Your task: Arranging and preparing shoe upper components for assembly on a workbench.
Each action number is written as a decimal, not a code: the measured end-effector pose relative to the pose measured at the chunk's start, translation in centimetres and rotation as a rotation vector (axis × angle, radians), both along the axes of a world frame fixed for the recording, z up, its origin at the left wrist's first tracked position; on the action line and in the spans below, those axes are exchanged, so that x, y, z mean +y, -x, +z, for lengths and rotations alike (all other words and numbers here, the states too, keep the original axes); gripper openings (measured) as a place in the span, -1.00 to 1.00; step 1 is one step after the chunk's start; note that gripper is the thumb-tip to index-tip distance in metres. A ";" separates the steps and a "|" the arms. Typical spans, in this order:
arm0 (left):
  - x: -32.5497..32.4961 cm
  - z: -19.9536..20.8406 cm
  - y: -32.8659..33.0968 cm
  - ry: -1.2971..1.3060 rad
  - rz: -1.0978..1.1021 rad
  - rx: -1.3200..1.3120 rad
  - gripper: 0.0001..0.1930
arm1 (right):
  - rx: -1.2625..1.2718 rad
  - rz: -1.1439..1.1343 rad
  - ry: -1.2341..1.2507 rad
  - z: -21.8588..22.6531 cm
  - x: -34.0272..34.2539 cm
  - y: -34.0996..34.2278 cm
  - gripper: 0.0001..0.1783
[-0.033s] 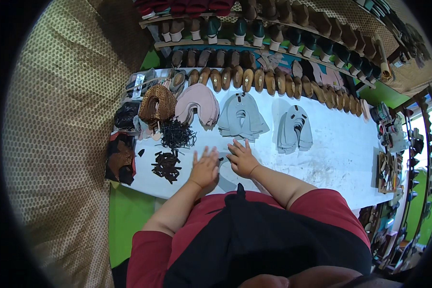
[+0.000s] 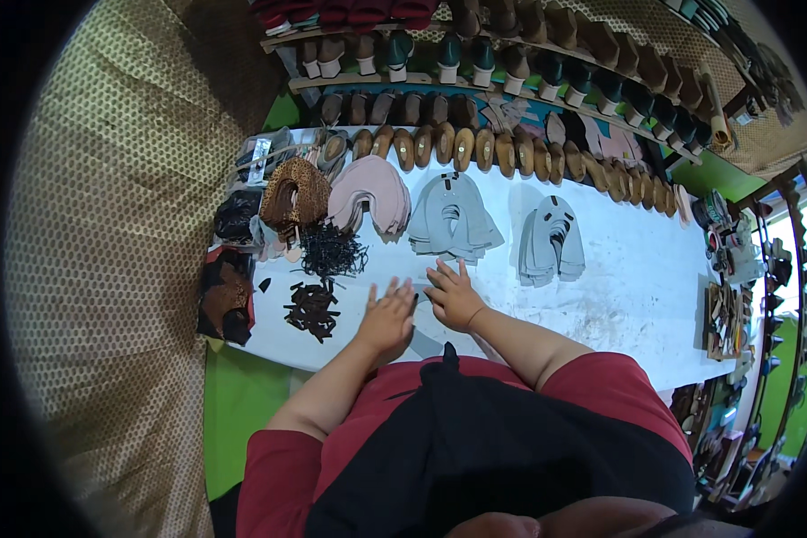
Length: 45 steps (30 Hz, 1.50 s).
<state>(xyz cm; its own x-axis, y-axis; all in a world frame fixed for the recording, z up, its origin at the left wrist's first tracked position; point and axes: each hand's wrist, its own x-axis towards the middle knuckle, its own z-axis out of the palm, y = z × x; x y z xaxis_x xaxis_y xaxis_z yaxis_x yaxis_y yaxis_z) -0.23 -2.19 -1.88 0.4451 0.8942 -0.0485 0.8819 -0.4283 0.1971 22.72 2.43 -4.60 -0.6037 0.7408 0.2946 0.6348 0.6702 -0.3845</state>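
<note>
At the table's near edge, my left hand [image 2: 389, 316] lies palm down with its fingers stretched out and slightly apart. Beside it on the right, my right hand [image 2: 454, 297] has its fingers spread toward the far side. A grey flat cut piece [image 2: 429, 346] lies between and under them, partly hidden by both. One small dark strip [image 2: 416, 302] shows at my left fingertips. Beyond the hands sits a stack of pale grey U-shaped shoe upper pieces [image 2: 441, 193], with a second grey stack [image 2: 536, 240] to its right. Small dark strips [image 2: 312, 310] are heaped left of my left hand.
The white-covered table [image 2: 637, 269] also bears a tangled black strip pile [image 2: 325, 249], pink upper pieces [image 2: 368, 186] and leopard-print ones [image 2: 281, 195]. Brown shoe lasts [image 2: 463, 148] line its back edge under shelves of shoes [image 2: 448, 65]. A tool box [image 2: 724, 314] stands far right.
My left hand has shifted slightly right, its fingers closer to the small strip. Less of the grey piece shows between my hands. My right hand is nearly unmoved.
</note>
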 end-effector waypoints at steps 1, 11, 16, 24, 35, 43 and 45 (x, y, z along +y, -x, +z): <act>-0.5 -0.3 -0.4 0.082 -0.029 -0.005 -0.28 | 0.000 0.000 -0.001 0.1 0.0 0.1 -0.64; -0.6 0.0 1.5 0.150 -0.093 0.065 -0.22 | -0.159 -0.037 0.018 1.1 -0.7 0.6 -0.60; -2.8 -1.3 6.9 0.026 0.005 0.025 -0.21 | -0.213 -0.062 -0.002 1.6 -1.5 1.2 -0.60; -5.6 -1.4 19.6 0.033 0.366 -0.009 -0.05 | -0.065 -0.495 0.120 0.7 -3.5 7.2 -0.76; -6.0 -1.3 23.0 0.057 0.255 -0.087 -0.10 | -0.111 -0.398 0.196 0.6 -4.7 25.2 -0.81; -6.0 -1.8 23.4 0.059 0.210 -0.092 -0.13 | -0.074 -0.500 0.342 1.0 -5.2 26.6 -0.87; -5.9 -1.6 23.1 0.059 0.194 -0.087 -0.13 | -0.061 -0.640 0.361 0.8 -5.2 26.5 -0.87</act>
<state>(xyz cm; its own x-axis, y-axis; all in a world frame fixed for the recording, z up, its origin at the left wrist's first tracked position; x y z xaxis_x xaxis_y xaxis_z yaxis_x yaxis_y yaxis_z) -23.33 -8.09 -3.52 0.2696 0.9602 -0.0724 0.9251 -0.2374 0.2962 -3.81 -2.80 -3.78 -0.0285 0.9981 -0.0546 0.8865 0.0000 -0.4627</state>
